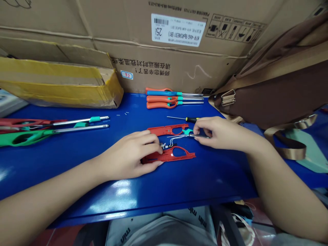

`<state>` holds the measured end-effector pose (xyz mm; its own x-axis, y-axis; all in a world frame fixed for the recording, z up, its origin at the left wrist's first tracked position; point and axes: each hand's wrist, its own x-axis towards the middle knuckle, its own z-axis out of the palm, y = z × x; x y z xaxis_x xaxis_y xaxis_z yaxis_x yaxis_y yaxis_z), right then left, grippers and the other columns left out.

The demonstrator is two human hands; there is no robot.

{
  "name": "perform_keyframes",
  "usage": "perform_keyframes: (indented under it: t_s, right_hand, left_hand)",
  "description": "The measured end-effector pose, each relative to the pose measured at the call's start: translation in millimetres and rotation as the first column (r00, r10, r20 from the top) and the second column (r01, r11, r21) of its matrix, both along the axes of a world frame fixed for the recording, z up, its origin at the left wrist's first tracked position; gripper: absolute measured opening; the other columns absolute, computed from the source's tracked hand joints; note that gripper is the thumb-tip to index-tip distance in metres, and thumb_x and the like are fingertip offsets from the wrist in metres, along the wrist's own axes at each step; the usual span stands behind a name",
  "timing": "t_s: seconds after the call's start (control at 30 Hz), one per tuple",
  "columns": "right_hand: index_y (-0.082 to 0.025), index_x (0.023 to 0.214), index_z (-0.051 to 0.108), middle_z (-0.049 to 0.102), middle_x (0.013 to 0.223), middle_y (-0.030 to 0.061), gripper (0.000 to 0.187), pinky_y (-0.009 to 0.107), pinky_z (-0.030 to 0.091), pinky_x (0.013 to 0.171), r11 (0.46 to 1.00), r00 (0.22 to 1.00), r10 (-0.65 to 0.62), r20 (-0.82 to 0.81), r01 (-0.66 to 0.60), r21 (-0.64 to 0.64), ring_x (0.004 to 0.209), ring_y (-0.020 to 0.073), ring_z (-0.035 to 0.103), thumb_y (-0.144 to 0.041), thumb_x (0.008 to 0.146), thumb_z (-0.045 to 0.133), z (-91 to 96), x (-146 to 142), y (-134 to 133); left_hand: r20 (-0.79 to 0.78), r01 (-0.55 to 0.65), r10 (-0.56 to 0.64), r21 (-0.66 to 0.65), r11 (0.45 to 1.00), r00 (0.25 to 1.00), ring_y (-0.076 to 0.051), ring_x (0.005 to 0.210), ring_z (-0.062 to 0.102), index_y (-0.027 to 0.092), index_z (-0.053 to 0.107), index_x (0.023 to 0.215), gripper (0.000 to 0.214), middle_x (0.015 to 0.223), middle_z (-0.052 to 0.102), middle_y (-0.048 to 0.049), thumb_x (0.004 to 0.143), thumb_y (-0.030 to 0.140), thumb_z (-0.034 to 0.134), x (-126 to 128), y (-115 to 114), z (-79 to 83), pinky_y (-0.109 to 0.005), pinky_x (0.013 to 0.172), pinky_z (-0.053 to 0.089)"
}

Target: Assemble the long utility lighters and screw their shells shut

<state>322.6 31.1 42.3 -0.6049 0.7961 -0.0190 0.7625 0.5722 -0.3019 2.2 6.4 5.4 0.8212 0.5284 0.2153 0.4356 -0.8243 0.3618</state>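
Note:
My left hand [135, 153] is closed around the handle end of a red lighter shell half [176, 154], thumb along its near edge. By its fingertips lie a small dark inner part and two white wires [174, 139]. The wires run right to a teal trigger piece [188, 132]. Beside that piece, my right hand [217, 132] pinches a thin metal lighter tube [202, 136], partly covered by the fingers. A second red shell half [164, 130] lies just beyond, its rear end behind my left hand. Near the right fingers rests a black and yellow screwdriver [190, 119].
Several orange and blue lighters [162, 99] lie at the back of the blue table [153, 191]. Red and green ones [28, 137] lie left, near a yellow-taped box [61, 92]. A large carton [133, 37] stands behind; a brown bag [269, 92] is right.

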Motion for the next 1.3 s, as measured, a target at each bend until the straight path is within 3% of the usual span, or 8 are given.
perform_keyframes:
  t_s: [0.37,0.53,0.73,0.87,1.0,1.13,1.2,1.3]
  right_hand:
    - [-0.020,0.087,0.063,0.061,0.076,-0.0020,0.011,0.024,0.039,0.060,0.995,0.970,0.102,-0.219,-0.101,0.017,0.063,0.0116,0.052,-0.026,0.091,0.071,4.3,-8,-6]
    - [-0.020,0.087,0.062,0.061,0.078,-0.0013,0.013,0.024,0.040,0.061,0.989,0.959,0.139,-0.248,-0.148,-0.018,0.064,0.0113,0.050,-0.029,0.093,0.070,4.9,-10,-9]
    - [-0.019,0.090,0.066,0.058,0.071,-0.0039,0.011,0.024,0.038,0.060,0.982,0.949,0.173,-0.262,-0.187,-0.030,0.060,0.0096,0.049,-0.029,0.095,0.069,2.6,-18,-15]
    - [-0.019,0.094,0.069,0.062,0.075,-0.0032,0.008,0.023,0.037,0.058,0.971,0.941,0.198,-0.275,-0.226,-0.075,0.059,0.0087,0.048,-0.026,0.096,0.068,1.3,-22,-17]
    - [-0.019,0.096,0.070,0.065,0.079,-0.0020,0.009,0.023,0.037,0.057,0.970,0.946,0.194,-0.259,-0.225,-0.096,0.058,0.0086,0.048,-0.027,0.096,0.067,2.1,-20,-16]
    - [-0.021,0.093,0.068,0.061,0.075,-0.0041,0.007,0.024,0.036,0.058,0.968,0.972,0.163,-0.168,-0.191,-0.162,0.059,0.0092,0.048,-0.028,0.094,0.069,6.4,-14,-14]
    - [-0.022,0.089,0.067,0.059,0.072,-0.0052,0.008,0.024,0.035,0.058,0.956,0.983,0.157,-0.090,-0.174,-0.236,0.060,0.0097,0.049,-0.028,0.093,0.070,9.3,-11,-13]
    - [-0.021,0.085,0.065,0.060,0.073,-0.0045,0.013,0.024,0.036,0.060,0.933,0.986,0.164,0.008,-0.152,-0.328,0.064,0.0107,0.052,-0.030,0.092,0.071,12.1,-9,-13]
  left_hand:
    - [0.001,-0.035,0.035,0.047,0.998,0.999,-0.021,0.091,0.061,0.022,0.069,0.104,0.013,0.102,0.071,-0.0048,0.097,0.032,0.065,-1,1,0.7,-0.036,0.086,0.048]
    - [0.055,-0.083,0.081,0.032,0.996,0.995,-0.018,0.078,0.055,0.020,0.061,0.084,0.020,0.084,0.066,-0.0020,0.097,0.034,0.067,-1,1,1.2,-0.032,0.072,0.044]
    - [0.246,-0.251,0.287,-0.167,0.954,0.926,-0.011,0.065,0.053,0.022,0.052,0.087,0.030,0.077,0.063,0.0036,0.093,0.041,0.074,3,-3,-0.9,-0.024,0.059,0.042]
    - [0.359,-0.253,0.388,-0.368,0.895,0.849,-0.009,0.059,0.053,0.023,0.046,0.090,0.033,0.080,0.069,0.0047,0.093,0.038,0.074,7,-4,-4.5,-0.022,0.056,0.044]
    - [0.376,-0.236,0.427,-0.458,0.857,0.822,-0.011,0.063,0.061,0.023,0.051,0.103,0.028,0.085,0.074,0.0026,0.094,0.038,0.073,8,-5,-6.1,-0.023,0.057,0.046]
    - [0.281,-0.236,0.333,-0.329,0.914,0.900,-0.012,0.066,0.062,0.024,0.061,0.120,0.032,0.091,0.075,0.0017,0.094,0.037,0.074,6,-7,-3.7,-0.025,0.060,0.049]
    - [0.204,-0.202,0.238,-0.180,0.963,0.950,-0.016,0.081,0.067,0.023,0.067,0.118,0.029,0.101,0.075,-0.0015,0.093,0.037,0.074,4,-8,-3.5,-0.028,0.071,0.054]
    - [0.103,-0.140,0.144,-0.048,0.989,0.984,-0.023,0.104,0.068,0.021,0.069,0.121,0.030,0.117,0.072,-0.0061,0.096,0.037,0.072,2,-7,-6.3,-0.035,0.087,0.056]
